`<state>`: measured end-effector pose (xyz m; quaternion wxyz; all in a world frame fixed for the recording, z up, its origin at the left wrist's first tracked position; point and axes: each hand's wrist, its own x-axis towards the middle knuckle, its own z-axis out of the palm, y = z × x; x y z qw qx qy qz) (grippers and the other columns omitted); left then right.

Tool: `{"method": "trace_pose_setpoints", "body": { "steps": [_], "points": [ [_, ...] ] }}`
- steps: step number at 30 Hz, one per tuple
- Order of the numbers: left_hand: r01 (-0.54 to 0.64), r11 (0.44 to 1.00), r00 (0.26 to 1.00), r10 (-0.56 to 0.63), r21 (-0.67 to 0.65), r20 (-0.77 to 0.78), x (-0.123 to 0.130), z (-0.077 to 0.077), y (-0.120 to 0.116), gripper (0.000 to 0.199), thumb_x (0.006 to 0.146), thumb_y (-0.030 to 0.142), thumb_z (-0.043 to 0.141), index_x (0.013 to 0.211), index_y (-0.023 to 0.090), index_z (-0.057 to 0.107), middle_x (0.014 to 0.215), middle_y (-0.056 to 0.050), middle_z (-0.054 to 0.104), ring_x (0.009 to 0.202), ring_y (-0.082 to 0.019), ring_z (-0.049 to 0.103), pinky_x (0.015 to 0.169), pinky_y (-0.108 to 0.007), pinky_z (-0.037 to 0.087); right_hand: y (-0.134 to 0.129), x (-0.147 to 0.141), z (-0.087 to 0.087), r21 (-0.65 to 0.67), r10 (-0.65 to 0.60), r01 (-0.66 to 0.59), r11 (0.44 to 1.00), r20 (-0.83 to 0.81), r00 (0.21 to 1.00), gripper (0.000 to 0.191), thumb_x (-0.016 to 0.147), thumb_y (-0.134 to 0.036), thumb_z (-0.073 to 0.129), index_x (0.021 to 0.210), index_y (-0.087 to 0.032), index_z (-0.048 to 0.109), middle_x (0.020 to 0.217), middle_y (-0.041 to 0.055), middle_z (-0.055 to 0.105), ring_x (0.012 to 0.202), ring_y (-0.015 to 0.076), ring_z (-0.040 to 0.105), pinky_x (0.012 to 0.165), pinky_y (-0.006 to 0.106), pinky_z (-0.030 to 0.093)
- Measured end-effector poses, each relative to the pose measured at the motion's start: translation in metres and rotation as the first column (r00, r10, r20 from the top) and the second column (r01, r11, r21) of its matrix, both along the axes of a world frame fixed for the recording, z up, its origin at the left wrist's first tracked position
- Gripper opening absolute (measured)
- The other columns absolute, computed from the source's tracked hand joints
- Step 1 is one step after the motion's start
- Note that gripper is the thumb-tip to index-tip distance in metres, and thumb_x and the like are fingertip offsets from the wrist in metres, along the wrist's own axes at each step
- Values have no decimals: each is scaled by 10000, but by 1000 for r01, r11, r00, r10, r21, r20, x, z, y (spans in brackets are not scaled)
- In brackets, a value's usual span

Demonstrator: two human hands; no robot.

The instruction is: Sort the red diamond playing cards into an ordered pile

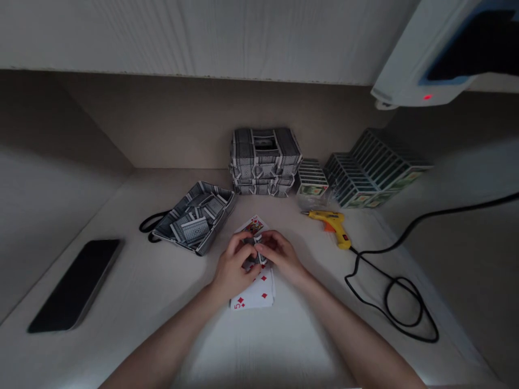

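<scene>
Near the middle of the table, my left hand [236, 266] and my right hand [281, 254] meet around a small folded playing card [260, 258] with a patterned back. Fingers of both hands grip it and partly hide it. Beneath my hands lie red-suited playing cards [253, 296], a five of diamonds on top. A face card [255, 222] pokes out just beyond my fingertips. To the left is a tray made of patterned cards [206, 249], holding many folded card pieces [196, 230].
A yellow glue gun [333, 226] lies right of my hands, its black cable [385, 310] looping toward the right edge. Card-built boxes [265, 156] and boxed card stacks [311, 178] stand at the back. A black phone [77, 285] lies far left. A power strip [421, 81] hangs upper right.
</scene>
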<state>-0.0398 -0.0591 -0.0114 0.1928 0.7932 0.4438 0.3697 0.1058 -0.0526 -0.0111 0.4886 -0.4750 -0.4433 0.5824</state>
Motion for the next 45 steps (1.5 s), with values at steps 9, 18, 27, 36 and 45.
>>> {"method": "trace_pose_setpoints", "body": {
  "steps": [9,18,27,36,45],
  "points": [
    [-18,998,1000,16,68,20,0,3,-1,98,630,140,620,676,186,546,1100,-52,519,833,-154,579,713,-288,497,0,2,2,-24,135,-138,990,-107,985,315,659,-398,654,879,-193,563,809,10,590,737,129,547,647,251,416],
    [-21,984,998,31,177,-54,-1,4,-4,46,708,229,594,698,192,569,1140,-64,555,878,-171,608,749,-296,506,0,1,-1,-40,150,-160,986,-177,973,305,642,-405,672,808,-186,541,644,-35,533,559,86,492,473,195,362],
    [-31,973,997,45,229,-59,2,3,-6,68,735,244,581,706,183,577,1151,-70,552,880,-160,614,746,-276,508,-1,-2,5,-67,167,-182,981,-187,968,358,624,-423,678,847,-193,519,684,-27,542,585,94,509,455,189,388],
    [58,973,998,-59,221,-3,-1,2,-4,115,728,289,610,695,183,578,1213,-83,525,989,-191,582,815,-312,500,-1,-3,-1,-56,103,-126,990,-303,947,351,605,-349,713,884,-210,553,826,8,597,716,113,560,607,224,431],
    [89,956,994,-104,280,39,-1,3,-6,100,713,276,629,670,191,600,1194,-68,555,942,-178,609,791,-299,524,4,8,1,-50,284,-317,947,-327,901,380,540,-279,757,876,-185,606,806,9,606,719,124,560,616,229,439]
  ]
}}
